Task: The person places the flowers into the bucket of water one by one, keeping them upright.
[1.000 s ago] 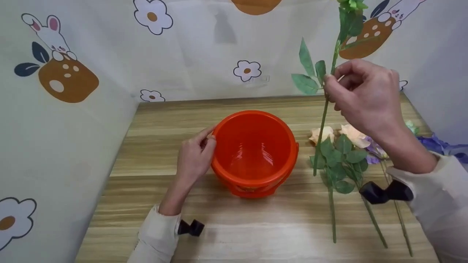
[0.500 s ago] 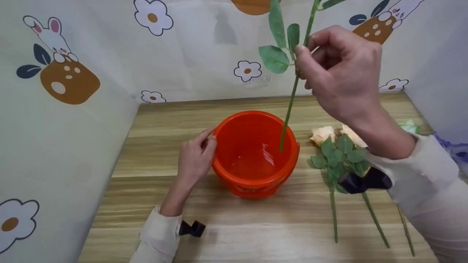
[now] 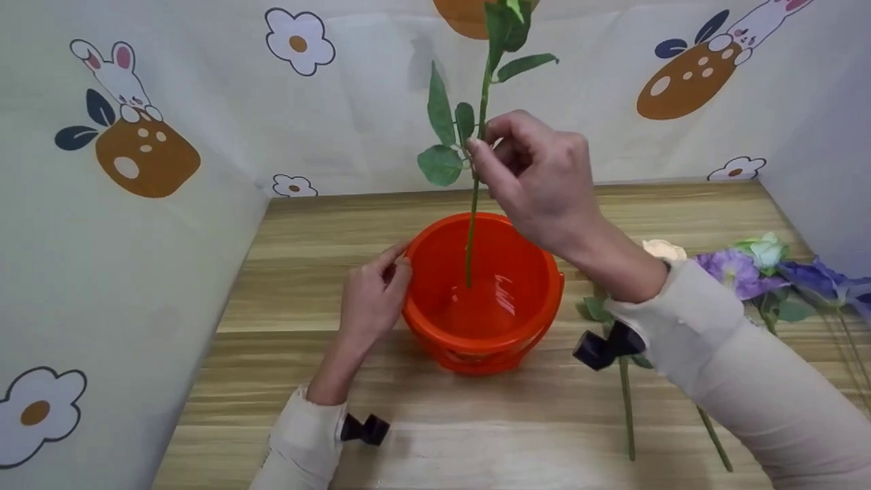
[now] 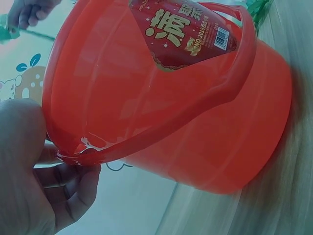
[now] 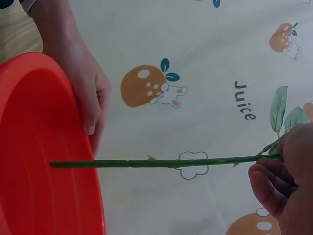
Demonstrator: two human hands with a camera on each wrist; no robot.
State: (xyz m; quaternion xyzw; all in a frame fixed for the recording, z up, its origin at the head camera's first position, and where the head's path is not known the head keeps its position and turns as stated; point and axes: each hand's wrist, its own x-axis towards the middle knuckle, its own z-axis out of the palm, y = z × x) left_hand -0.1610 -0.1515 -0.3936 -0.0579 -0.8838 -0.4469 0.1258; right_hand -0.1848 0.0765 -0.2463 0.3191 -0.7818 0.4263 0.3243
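Observation:
My right hand (image 3: 544, 184) pinches the green stem of an artificial flower (image 3: 484, 95) between thumb and fingers. The flower's head is cut off by the top of the head view. Its stem's lower end hangs over the mouth of the red bucket (image 3: 483, 333), and in the right wrist view the bare stem (image 5: 146, 163) crosses the bucket's rim. My left hand (image 3: 373, 299) grips the bucket's rim on the left side. In the left wrist view the fingers (image 4: 73, 191) curl below the rim, near where the bucket's handle (image 4: 195, 112) joins it. The bucket stands upright.
More artificial flowers lie on the wooden table (image 3: 306, 272) to the right: a peach one (image 3: 663, 250), a purple one (image 3: 731, 272), a pale green one (image 3: 765, 250) and a blue-violet one (image 3: 820, 279). My right sleeve covers some of them. A printed cloth wall (image 3: 381, 102) stands behind.
My right hand has carried the flower leftward from above the lying flowers to over the bucket. The left hand stays on the rim, and the head view has shifted slightly.

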